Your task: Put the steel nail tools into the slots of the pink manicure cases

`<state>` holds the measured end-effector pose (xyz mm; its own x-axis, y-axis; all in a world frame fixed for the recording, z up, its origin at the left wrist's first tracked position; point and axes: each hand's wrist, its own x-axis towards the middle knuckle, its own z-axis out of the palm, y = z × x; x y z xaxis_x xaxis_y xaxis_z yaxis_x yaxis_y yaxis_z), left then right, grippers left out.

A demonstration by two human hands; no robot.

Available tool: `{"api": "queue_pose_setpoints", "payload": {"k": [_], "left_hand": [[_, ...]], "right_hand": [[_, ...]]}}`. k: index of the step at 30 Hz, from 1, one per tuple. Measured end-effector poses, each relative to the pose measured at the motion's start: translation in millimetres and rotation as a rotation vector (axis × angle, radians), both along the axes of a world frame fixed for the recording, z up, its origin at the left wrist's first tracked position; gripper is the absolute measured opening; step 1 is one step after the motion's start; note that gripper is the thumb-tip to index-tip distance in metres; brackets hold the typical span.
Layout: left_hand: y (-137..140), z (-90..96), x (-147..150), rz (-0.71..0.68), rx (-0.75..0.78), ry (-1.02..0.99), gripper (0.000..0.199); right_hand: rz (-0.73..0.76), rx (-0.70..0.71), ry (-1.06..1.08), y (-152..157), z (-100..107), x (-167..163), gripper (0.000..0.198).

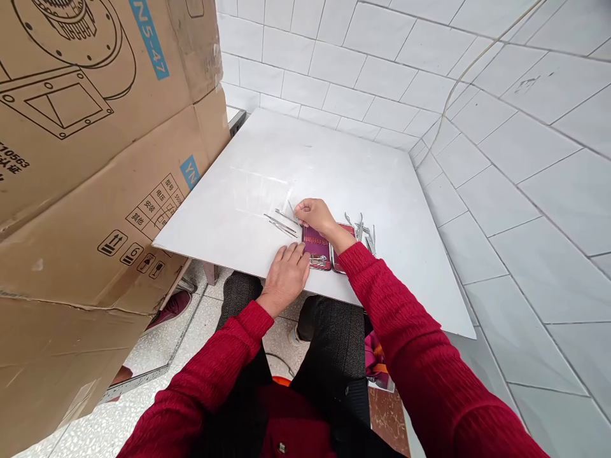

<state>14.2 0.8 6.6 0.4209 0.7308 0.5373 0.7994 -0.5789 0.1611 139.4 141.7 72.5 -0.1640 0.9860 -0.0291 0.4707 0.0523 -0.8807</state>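
A manicure case (316,236) with purple lining lies open on the white board, and loops run across its left half. Nail clippers (317,260) sit in the lower part of that half. My right hand (315,215) is over the case's upper left edge, thumb and fingers pinched on a slim metal manicure tool (290,205) whose kind I cannot make out. Flat beside the case's lower left corner rests my left hand (287,272), fingers stretched out and fingertips at its edge. Several slim metal tools (282,224) lie left of the case.
Metal nippers (360,228) and other tools lie to the right of the case, partly behind my right forearm. A large cardboard box (109,191) stands along the left of the white board (334,159). Tiled walls (382,63) border the back and right.
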Motion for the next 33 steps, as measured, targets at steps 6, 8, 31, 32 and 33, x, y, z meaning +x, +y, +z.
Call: {"api": "queue_pose_setpoints", "payload": {"k": [6,8,31,32,33], "left_hand": [[-1,2.9,-1,-0.009,-0.041,-0.004,0.028],[-1,4.0,-1,-0.01,-0.045,-0.006,0.028],[1,5.0,-1,0.006,-0.005,0.022,0.028],[1,5.4,-1,0.006,-0.01,0.022,0.028],[1,5.7,-1,0.005,-0.013,0.022,0.028]], "right_hand": [[-0.079,-0.105,0.417,-15,-13,33,0.045],[-0.089,-0.085,0.434,-21,-14,40,0.053],[-0.213,0.146,0.158,-22,-35,35,0.042],[-0.216,0.148,0.154,-22,-36,35,0.042],[-0.217,0.15,0.152,-22,-37,36,0.042]]}}
